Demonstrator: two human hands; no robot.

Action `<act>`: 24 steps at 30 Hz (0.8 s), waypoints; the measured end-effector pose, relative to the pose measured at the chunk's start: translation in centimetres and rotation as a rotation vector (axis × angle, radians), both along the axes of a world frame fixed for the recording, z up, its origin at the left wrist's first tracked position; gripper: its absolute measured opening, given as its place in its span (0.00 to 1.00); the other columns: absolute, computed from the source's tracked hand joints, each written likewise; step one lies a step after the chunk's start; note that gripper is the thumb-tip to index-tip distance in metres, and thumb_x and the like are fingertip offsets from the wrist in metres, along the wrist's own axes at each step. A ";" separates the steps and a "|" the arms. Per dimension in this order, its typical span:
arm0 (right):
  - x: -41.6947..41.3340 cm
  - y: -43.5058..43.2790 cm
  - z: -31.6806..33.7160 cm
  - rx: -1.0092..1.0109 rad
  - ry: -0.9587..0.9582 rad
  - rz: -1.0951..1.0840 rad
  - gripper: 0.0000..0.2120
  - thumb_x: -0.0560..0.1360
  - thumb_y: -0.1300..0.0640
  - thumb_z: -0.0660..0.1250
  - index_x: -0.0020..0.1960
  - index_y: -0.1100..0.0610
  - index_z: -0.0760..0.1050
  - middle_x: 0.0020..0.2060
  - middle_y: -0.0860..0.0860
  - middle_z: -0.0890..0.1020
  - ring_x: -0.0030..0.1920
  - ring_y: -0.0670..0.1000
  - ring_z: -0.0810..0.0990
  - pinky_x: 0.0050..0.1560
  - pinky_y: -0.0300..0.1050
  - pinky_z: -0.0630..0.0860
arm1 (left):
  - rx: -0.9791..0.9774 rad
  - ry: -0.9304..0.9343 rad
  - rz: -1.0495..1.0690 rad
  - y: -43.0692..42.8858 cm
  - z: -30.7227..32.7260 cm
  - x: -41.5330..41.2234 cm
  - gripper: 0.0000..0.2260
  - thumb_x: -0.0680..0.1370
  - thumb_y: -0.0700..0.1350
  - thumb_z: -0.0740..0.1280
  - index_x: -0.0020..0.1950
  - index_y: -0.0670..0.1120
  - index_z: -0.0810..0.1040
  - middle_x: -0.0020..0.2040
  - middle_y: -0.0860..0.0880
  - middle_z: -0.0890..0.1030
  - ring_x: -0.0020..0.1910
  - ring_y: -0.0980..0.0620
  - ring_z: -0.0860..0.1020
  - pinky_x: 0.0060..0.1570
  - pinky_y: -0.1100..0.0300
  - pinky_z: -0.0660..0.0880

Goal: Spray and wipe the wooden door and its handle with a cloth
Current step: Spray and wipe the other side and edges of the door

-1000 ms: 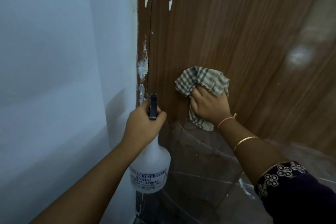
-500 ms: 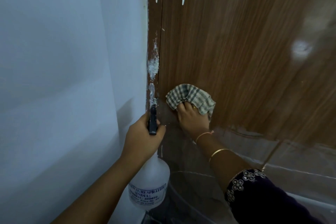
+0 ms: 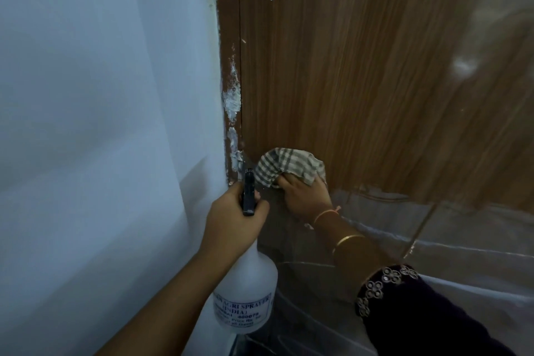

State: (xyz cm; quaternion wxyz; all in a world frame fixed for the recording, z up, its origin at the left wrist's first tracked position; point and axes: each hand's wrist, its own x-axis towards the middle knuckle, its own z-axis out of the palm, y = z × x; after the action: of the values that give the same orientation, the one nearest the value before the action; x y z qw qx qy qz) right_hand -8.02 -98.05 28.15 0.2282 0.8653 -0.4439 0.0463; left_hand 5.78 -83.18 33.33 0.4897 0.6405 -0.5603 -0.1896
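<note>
The wooden door (image 3: 361, 66) fills the upper right, brown with vertical grain. My right hand (image 3: 306, 196) grips a checked green-and-white cloth (image 3: 286, 166) and presses it against the door's lower left part, close to the frame. My left hand (image 3: 231, 220) holds a white spray bottle (image 3: 245, 292) by its neck, its black nozzle (image 3: 249, 193) pointing up toward the door's edge. The bottle hangs just left of the cloth. No door handle is in view.
A pale blue-white wall (image 3: 101, 124) takes up the left half. The brown door frame (image 3: 229, 81) has white paint smears and chips. A glossy tiled floor (image 3: 433, 246) reflects below the door.
My right hand moved the cloth down and left along the door, from the middle toward the frame near the bottom. My left hand with the bottle stayed in about the same place.
</note>
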 end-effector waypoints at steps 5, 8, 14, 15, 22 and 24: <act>-9.4 2.0 -2.3 -0.098 -0.096 -0.060 0.14 0.73 0.54 0.59 0.52 0.57 0.79 0.47 0.57 0.82 0.47 0.60 0.81 0.47 0.52 0.76 | 0.018 0.013 -0.078 -0.3 0.0 -2.0 0.02 0.76 0.42 0.68 0.46 0.45 0.77 0.37 0.48 0.78 0.36 0.55 0.75 0.35 0.61 0.69; -15.3 4.2 -2.9 -0.249 -0.209 -0.166 0.12 0.74 0.53 0.58 0.43 0.57 0.78 0.37 0.55 0.80 0.37 0.58 0.79 0.35 0.49 0.73 | 0.024 0.011 -0.143 -0.7 -0.2 -3.4 0.01 0.75 0.41 0.68 0.45 0.44 0.77 0.39 0.46 0.80 0.38 0.54 0.77 0.38 0.64 0.70; -21.3 7.1 -2.4 -0.193 -0.601 -0.673 0.22 0.73 0.50 0.54 0.51 0.64 0.79 0.46 0.66 0.78 0.43 0.67 0.79 0.42 0.58 0.76 | 0.037 0.015 -0.296 -0.8 -0.6 -6.5 0.02 0.75 0.41 0.68 0.44 0.45 0.76 0.37 0.47 0.79 0.35 0.55 0.76 0.31 0.73 0.67; -21.1 7.0 -2.2 -0.202 -0.664 -0.709 0.24 0.74 0.49 0.52 0.52 0.66 0.79 0.49 0.68 0.78 0.47 0.69 0.77 0.46 0.62 0.75 | 0.037 0.014 -0.321 -0.7 -0.6 -6.8 0.02 0.75 0.41 0.68 0.44 0.44 0.76 0.36 0.47 0.79 0.34 0.56 0.75 0.31 0.74 0.67; -14.6 5.7 -0.8 -0.039 -0.622 -0.603 0.23 0.77 0.48 0.51 0.61 0.58 0.77 0.62 0.63 0.75 0.60 0.68 0.72 0.59 0.64 0.63 | 0.028 -0.021 -0.382 -1.1 0.3 -8.6 0.02 0.75 0.42 0.68 0.43 0.45 0.76 0.36 0.48 0.79 0.35 0.55 0.76 0.34 0.68 0.69; -13.3 5.3 -1.2 0.063 -0.466 -0.467 0.20 0.80 0.49 0.52 0.69 0.53 0.69 0.67 0.59 0.70 0.62 0.64 0.71 0.60 0.59 0.65 | 0.016 -0.037 -0.397 -1.2 0.6 -9.2 0.02 0.75 0.42 0.68 0.44 0.45 0.76 0.34 0.49 0.78 0.34 0.53 0.76 0.34 0.65 0.70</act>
State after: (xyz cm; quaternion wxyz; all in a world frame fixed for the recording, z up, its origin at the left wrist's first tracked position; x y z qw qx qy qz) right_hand -21.28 -92.78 26.91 0.0981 0.7129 -0.6718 0.1757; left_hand -3.43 -84.42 33.91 0.4272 0.5246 -0.6832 -0.2750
